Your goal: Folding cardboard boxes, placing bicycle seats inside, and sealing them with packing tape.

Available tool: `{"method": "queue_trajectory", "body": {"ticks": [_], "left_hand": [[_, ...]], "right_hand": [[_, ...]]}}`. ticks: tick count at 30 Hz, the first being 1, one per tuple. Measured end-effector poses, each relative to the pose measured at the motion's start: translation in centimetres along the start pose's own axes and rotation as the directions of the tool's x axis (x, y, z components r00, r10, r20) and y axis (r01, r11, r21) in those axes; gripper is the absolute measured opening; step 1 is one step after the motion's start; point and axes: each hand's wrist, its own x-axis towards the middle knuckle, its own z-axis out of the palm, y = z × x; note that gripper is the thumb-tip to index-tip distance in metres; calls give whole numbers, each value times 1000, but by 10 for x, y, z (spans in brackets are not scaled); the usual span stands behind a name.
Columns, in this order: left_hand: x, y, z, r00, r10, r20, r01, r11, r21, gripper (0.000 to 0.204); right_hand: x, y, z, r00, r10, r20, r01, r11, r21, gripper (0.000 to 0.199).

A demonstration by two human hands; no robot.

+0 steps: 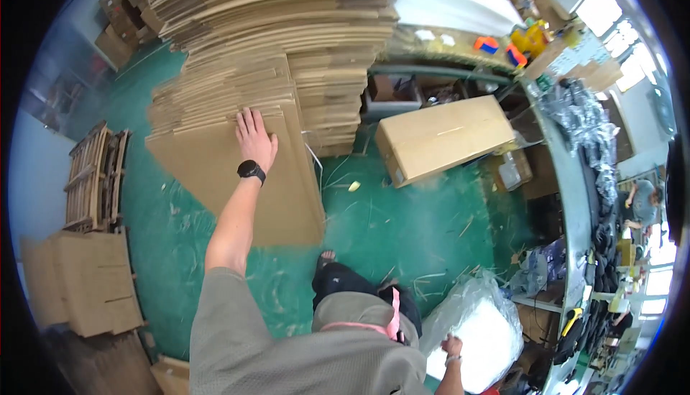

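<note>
Pallets of bare wood [92, 176] lean at the far left above a couple of flattened cartons [86, 280] on the green floor [402, 230], and neither hand is near them. Next comes the tall stack of flattened cardboard sheets [287, 43], which fills the upper middle and looks barely drawn down; one large sheet [251, 179] slants off its front, its lower end down near the floor. The left hand [254, 136], with a black watch [251, 171] at the wrist, lies flat and open on the upper part of that sheet, fingers spread, pressing rather than gripping, so I judge the sheet is only being pulled free and no folding has begun. Right of the stack one made-up brown carton [442, 140] stands closed on the floor, the only finished box in view. Lower right, the right hand [452, 347] rests against a clear plastic bag of white material [478, 327]; whether its fingers are curled on the plastic I cannot tell. Far right, a long tabletop [575, 179] carries a heap of dark bagged items [586, 125]
</note>
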Motion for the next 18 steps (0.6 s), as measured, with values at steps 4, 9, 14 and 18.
{"method": "queue_trajectory", "body": {"ticks": [4, 9, 14, 18], "left_hand": [[-26, -3, -29, 991, 8, -132, 1, 998, 70, 74], [-71, 71, -106, 992, 64, 106, -66, 998, 12, 44], [-116, 243, -123, 983, 144, 112, -125, 978, -165, 34], [-109, 319, -121, 977, 188, 103, -136, 914, -381, 34]], "right_hand": [[96, -183, -27, 972, -229, 47, 234, 940, -248, 44], [137, -454, -21, 773, -625, 107, 633, 771, -68, 43], [7, -651, 3, -212, -873, 439, 971, -135, 200, 83], [53, -665, 55, -100, -619, 779, 995, -42, 94, 41]]}}
